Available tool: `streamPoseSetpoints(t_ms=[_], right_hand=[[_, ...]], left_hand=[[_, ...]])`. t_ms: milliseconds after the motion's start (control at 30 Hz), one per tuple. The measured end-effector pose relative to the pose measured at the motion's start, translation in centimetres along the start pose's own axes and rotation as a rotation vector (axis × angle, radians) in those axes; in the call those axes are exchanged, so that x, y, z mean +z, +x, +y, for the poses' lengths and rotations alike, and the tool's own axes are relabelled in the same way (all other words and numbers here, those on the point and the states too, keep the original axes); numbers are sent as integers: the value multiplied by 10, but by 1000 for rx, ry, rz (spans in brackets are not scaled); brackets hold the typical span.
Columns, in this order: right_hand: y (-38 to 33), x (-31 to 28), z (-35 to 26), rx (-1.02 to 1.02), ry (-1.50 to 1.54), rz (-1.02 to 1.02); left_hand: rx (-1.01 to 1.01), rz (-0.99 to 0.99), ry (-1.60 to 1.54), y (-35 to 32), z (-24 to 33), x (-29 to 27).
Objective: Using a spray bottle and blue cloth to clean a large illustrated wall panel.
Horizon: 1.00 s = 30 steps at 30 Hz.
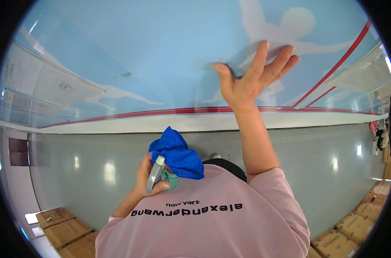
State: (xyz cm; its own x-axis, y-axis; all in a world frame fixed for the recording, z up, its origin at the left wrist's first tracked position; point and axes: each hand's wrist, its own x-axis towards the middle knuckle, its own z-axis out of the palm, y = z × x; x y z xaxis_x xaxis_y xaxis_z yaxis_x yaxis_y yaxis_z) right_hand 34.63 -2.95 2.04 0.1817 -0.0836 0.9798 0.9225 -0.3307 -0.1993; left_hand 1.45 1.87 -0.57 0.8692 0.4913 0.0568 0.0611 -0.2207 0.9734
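My right hand [251, 81] reaches up to the light blue wall panel [161, 51], fingers stretched and spread, with nothing in it. Next to its thumb is a dark, blurred patch on the panel; whether the fingertips touch the surface I cannot tell. Close to my chest, my left hand [146, 178] is closed around several things. A crumpled blue cloth [180, 157] sticks out above it. Beside the cloth is a slim grey object [154, 177] with a pale tip, its kind unclear. A green piece [170, 178] shows behind the thumb, partly hidden.
White human silhouettes [298, 23] and a red stripe [182, 111] decorate the panel. Papers are mounted at its left [49, 81] and right [363, 73]. Below lies a shiny grey floor [75, 172]. Brown cartons [70, 230] stand behind me on both sides.
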Motion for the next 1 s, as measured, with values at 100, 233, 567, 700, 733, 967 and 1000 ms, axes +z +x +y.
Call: streamPoseSetpoints(t_ms=[100, 233, 567, 700, 733, 967, 1000], right_hand=[[-1, 2, 1, -38, -20, 6], [-1, 2, 0, -28, -24, 8], [1, -2, 3, -13, 31, -73], [0, 1, 3, 2, 48, -61], [0, 2, 3, 2, 48, -60], [0, 4, 4, 8, 77, 13], [2, 2, 2, 9, 90, 17]], left_hand=[[-156, 21, 33, -1, 5, 0], [-155, 23, 30, -1, 7, 2], [-158, 18, -15, -2, 6, 3], [-159, -11, -18, -2, 4, 0], [-155, -6, -26, -2, 3, 1], [16, -28, 19, 1, -6, -2], [11, -27, 17, 1, -5, 0]])
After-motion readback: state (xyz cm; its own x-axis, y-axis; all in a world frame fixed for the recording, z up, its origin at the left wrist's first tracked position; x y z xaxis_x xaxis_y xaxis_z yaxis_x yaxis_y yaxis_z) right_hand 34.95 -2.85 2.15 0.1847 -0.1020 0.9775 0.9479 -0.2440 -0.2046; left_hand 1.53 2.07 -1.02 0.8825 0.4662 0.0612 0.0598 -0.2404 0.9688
